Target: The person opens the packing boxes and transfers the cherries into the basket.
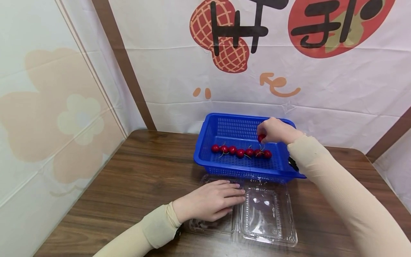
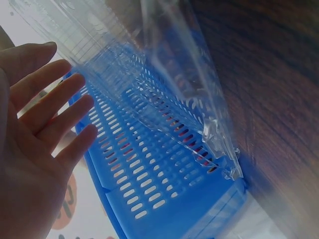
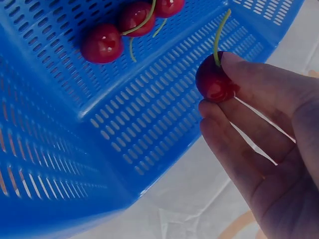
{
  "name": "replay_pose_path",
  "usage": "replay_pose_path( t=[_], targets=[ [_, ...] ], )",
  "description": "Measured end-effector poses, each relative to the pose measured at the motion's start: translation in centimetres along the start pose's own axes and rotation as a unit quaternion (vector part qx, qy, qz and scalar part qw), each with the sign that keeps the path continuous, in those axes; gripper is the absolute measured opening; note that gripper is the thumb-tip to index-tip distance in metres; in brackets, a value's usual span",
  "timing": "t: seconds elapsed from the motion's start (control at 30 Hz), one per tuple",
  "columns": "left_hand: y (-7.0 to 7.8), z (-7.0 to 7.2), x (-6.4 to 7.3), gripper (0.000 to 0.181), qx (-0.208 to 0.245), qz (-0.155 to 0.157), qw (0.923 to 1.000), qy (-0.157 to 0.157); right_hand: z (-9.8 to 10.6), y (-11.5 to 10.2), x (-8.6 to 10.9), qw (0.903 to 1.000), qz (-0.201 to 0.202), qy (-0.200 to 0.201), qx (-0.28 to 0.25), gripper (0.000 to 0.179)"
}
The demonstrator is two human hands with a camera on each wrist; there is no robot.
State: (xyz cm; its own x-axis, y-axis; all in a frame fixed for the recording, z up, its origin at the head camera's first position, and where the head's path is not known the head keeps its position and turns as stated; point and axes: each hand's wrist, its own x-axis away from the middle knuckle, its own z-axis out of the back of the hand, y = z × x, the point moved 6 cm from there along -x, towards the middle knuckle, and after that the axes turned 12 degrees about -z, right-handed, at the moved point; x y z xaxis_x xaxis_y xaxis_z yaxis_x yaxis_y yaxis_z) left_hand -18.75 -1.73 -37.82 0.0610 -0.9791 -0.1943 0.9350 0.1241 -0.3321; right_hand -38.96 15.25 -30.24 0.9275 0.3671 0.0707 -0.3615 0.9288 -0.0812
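Observation:
My right hand (image 1: 275, 130) pinches a dark red cherry (image 3: 215, 78) between thumb and fingertips, its green stem pointing up. That hand hovers over the right half of a blue slotted basket (image 1: 200, 142). On the basket floor several cherries (image 1: 240, 153) lie in a row, some with stems. In front of the basket sits a clear plastic clamshell box (image 1: 261, 214), spread wide with two halves side by side. My left hand (image 1: 210, 200) is over the box's left half with fingers extended; in the left wrist view its palm and straight fingers (image 2: 60, 107) hold nothing.
Everything stands on a dark wood-grain table (image 1: 138, 171). Behind it hangs a white printed cloth (image 1: 173, 71) close to the basket's far rim. Another cloth panel (image 1: 64, 117) rises along the left side.

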Motion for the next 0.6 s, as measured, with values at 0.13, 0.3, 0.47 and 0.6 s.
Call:
replay_pose_path(
  t=[0.13, 0.3, 0.47, 0.6],
  targets=[
    [0.0, 0.0, 0.0, 0.043, -0.001, 0.001, 1.0, -0.001, -0.3, 0.5, -0.4, 0.9999, -0.014, -0.005, 0.008, 0.021],
    [0.0, -0.1, 0.0, 0.044, -0.004, 0.002, 1.0, -0.005, -0.9, 1.3, -0.8, 0.9994, -0.023, -0.014, 0.02, 0.019],
    [0.0, -0.1, -0.1, 0.044, -0.004, 0.0, 1.0, -0.006, -1.4, 1.8, -0.8, 0.9988, -0.031, -0.023, 0.031, 0.019],
    [0.0, -0.1, -0.2, 0.044, -0.005, -0.003, 1.0, -0.005, -1.7, 2.2, -0.7, 0.9981, -0.04, -0.034, 0.033, 0.019]
  ],
)
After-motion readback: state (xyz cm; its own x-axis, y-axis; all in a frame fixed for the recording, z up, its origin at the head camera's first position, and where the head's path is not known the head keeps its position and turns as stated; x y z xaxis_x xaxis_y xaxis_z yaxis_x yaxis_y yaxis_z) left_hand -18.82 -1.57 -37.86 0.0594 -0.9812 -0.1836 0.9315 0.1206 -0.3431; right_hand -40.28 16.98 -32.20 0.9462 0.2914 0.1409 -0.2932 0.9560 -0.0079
